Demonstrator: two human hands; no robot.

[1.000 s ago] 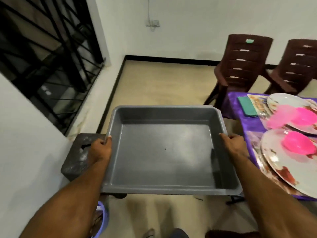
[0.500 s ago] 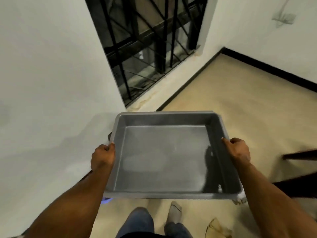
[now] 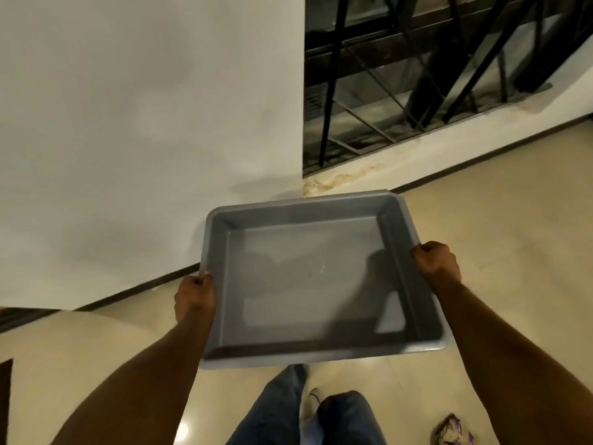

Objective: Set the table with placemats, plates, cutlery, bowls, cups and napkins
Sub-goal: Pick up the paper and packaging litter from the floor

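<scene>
An empty grey plastic tray hangs in front of me at waist height, held level over the floor. My left hand grips its left rim, fingers curled under the edge. My right hand grips the right rim the same way. Nothing lies inside the tray. The dining table, plates, bowls and placemats are out of view.
A white wall rises straight ahead with a black skirting line along its base. A barred window sits at the upper right. Beige tiled floor spreads below. My jeans-clad legs show under the tray. A crumpled cloth lies on the floor at lower right.
My view has swung left, away from the purple table and chairs, past the window toward the wall. Both hands have kept hold of the empty tray throughout.
</scene>
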